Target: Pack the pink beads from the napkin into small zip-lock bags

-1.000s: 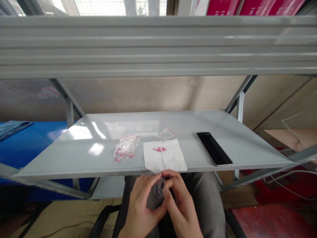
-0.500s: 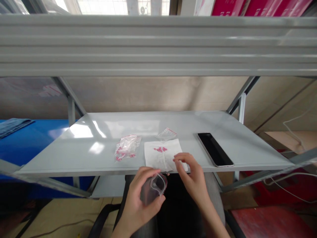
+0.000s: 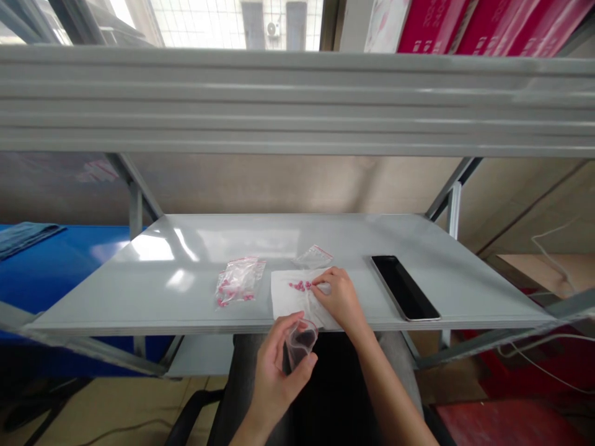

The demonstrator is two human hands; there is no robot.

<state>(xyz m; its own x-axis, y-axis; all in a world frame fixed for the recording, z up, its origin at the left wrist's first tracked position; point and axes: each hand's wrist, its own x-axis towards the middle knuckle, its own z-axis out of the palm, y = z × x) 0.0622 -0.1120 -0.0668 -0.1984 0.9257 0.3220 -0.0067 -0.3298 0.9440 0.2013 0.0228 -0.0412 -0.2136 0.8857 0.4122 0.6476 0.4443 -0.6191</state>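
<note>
Below the desk's front edge, my left hand (image 3: 279,365) holds a clear plastic bag (image 3: 301,341) with its mouth spread open. The fingertips of my right hand (image 3: 338,297) are pinched at the right end of a row of small pink pieces (image 3: 300,285). Whether a piece is between them is too small to tell. Those pieces lie on a white paper sheet (image 3: 286,300). Left of the paper are clear zip bags (image 3: 242,279) with pink pieces inside. Behind the paper lies another clear zip bag (image 3: 314,256).
A black phone-like device (image 3: 404,287) lies on the grey desk (image 3: 139,291), right of the paper. A shelf beam (image 3: 297,102) crosses above the desk. Pink-red books (image 3: 432,25) stand at the top right. A folded blue cloth (image 3: 28,236) rests on a blue surface at left.
My right hand has moved forward and left from the paper's right edge to the pink pieces, its fingers closing. My left hand has shifted slightly right with the open bag.
</note>
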